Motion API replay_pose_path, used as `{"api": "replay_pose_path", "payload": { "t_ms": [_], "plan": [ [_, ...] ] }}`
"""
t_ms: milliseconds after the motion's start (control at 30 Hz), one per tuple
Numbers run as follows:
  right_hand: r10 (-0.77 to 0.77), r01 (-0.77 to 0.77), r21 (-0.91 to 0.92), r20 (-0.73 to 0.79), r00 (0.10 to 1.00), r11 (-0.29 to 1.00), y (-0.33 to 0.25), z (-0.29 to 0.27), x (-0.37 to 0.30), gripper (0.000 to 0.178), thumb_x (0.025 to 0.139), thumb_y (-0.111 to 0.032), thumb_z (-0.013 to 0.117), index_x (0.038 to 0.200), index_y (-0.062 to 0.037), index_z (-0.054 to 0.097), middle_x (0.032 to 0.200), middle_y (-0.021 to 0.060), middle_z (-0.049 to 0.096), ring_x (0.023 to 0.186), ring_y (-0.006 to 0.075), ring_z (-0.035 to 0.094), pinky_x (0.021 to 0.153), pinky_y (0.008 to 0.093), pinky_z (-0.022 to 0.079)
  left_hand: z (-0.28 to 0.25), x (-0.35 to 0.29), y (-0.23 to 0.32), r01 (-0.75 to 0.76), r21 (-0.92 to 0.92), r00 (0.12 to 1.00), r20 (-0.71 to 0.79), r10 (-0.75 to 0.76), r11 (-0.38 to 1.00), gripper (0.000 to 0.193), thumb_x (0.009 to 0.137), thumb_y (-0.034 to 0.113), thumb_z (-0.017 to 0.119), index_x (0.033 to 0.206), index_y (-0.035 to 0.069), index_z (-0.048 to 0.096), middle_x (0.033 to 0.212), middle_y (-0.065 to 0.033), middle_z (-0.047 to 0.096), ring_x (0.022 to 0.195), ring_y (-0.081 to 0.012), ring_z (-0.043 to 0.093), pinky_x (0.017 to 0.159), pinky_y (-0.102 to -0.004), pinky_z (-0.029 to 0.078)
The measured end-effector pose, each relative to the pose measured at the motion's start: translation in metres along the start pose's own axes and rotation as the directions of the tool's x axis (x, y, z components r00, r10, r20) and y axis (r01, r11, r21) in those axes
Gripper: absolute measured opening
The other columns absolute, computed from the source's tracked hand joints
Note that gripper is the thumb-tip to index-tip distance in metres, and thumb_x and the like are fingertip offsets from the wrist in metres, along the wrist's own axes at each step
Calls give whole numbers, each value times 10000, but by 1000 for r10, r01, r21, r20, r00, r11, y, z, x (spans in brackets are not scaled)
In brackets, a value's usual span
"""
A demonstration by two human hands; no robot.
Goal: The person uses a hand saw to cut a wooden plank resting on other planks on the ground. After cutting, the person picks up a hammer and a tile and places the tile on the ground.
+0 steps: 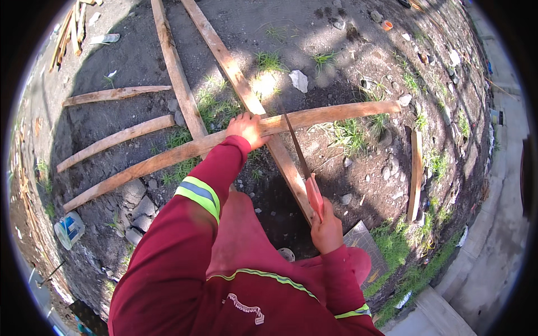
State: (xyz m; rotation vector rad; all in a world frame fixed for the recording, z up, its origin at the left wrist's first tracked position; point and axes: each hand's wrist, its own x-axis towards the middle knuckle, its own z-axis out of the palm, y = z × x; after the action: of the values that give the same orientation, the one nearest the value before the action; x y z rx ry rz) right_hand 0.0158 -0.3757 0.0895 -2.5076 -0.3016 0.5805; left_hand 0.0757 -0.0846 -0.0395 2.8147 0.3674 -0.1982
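My left hand (246, 130) is wrapped over a long wooden board (325, 115) that lies crosswise in front of me. In my right hand (327, 228) is the red handle of a handsaw (297, 148). The saw's dark, narrow blade meets the board to the right of my left hand; how deep it sits in the wood I cannot tell. Beneath the crosswise board run two other long boards, one on the left (178, 73) and one on the right (227, 61), both reaching away from me.
Two short wood pieces (120, 94) (115, 141) lie at left, another (415, 176) at right. Broken concrete chunks (140, 204) and a clear plastic container (69, 229) are near left. A square tile (367, 249) is by my right knee. A concrete path (487, 235) borders the dirt.
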Motion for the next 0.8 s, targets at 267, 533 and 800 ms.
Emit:
{"api": "replay_pose_path", "payload": {
  "t_ms": [267,533,800],
  "plan": [
    [0,0,16,-3,1000,1000,-32,-7,26,396,909,-175,554,1280,-101,435,909,298,644,847,505,612,718,568,489,-7,2,1,25,-25,995,99,-22,999,670,705,568,718,1165,93,612,1160,-164,587,1131,-323,553,959,-461,425],
    [-127,128,5,-54,990,992,9,27,43,374,907,-167,547,1260,-85,453,913,295,643,841,503,610,715,566,486,2,-1,-1,-16,-23,1000,-15,15,1000,656,698,572,713,1128,84,617,1077,-144,601,1056,-323,577,901,-450,442],
    [8,-10,47,30,1000,999,-10,-23,-21,457,892,-131,563,1323,-96,417,903,299,642,861,484,622,724,550,499,-1,2,-1,7,-15,1000,31,-7,1000,673,698,579,713,1129,72,617,1110,-166,593,1086,-334,570,940,-449,437]
  ]
}}
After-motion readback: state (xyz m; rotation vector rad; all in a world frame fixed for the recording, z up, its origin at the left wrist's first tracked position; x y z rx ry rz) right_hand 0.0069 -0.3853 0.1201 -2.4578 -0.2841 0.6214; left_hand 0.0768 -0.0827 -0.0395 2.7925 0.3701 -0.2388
